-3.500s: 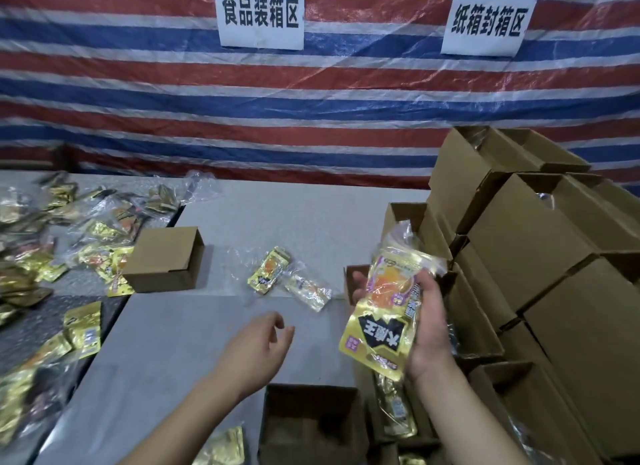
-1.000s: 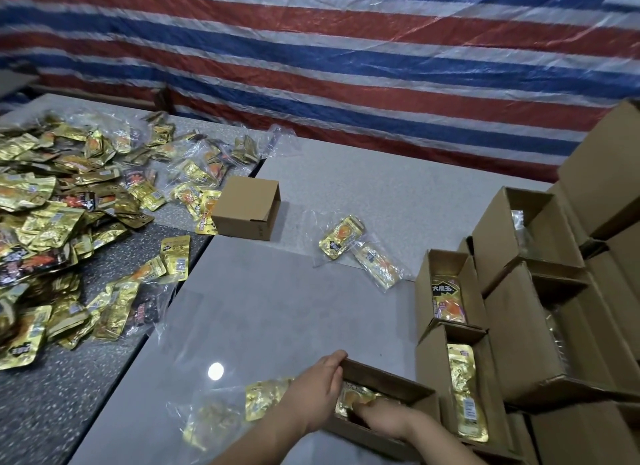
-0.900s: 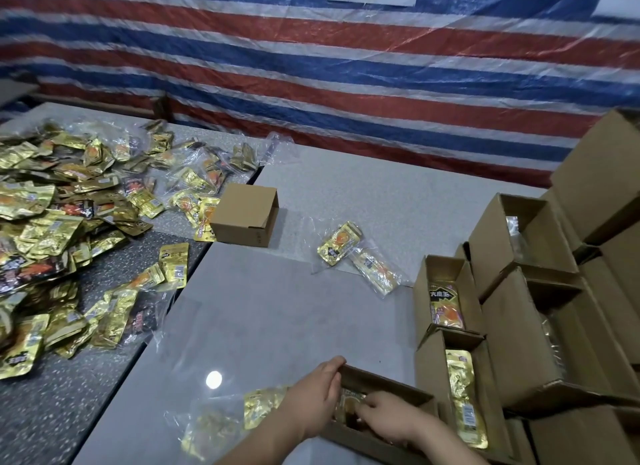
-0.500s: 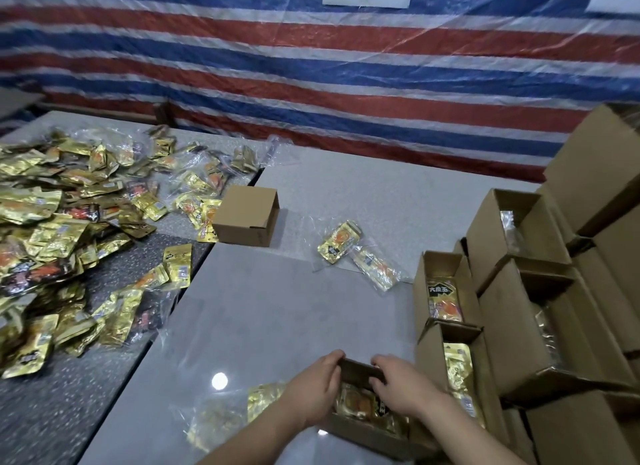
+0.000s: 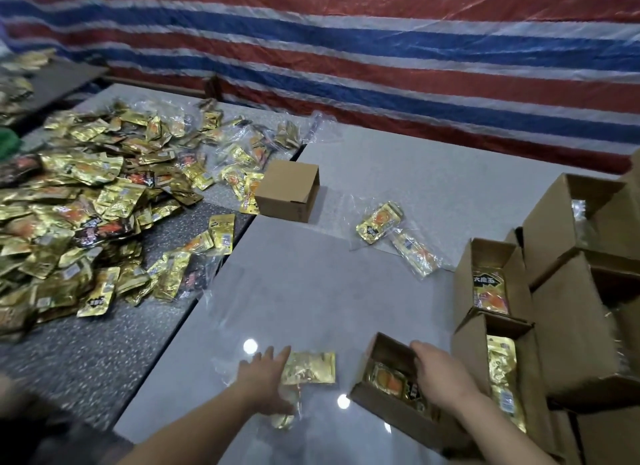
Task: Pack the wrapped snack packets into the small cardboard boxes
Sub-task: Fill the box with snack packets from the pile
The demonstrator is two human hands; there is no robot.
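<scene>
A small open cardboard box (image 5: 382, 404) lies at the near edge of the grey table, with a gold snack packet (image 5: 393, 383) inside it. My right hand (image 5: 441, 374) holds the box by its far right rim, fingers curled over the edge. To the left, my left hand (image 5: 263, 378) lies with straight fingers on a clear-wrapped gold packet (image 5: 310, 367) flat on the table. Two more wrapped packets (image 5: 379, 222) lie mid-table.
A big heap of gold packets (image 5: 79, 201) covers the dark table at left. A closed small box (image 5: 287, 191) stands at the tables' seam. Open boxes with packets (image 5: 491, 288) are stacked at right. A striped tarp hangs behind.
My left hand has left the box's rim and moved left onto the wrapped packet on the table. My right hand stays on the box. The view has swung left.
</scene>
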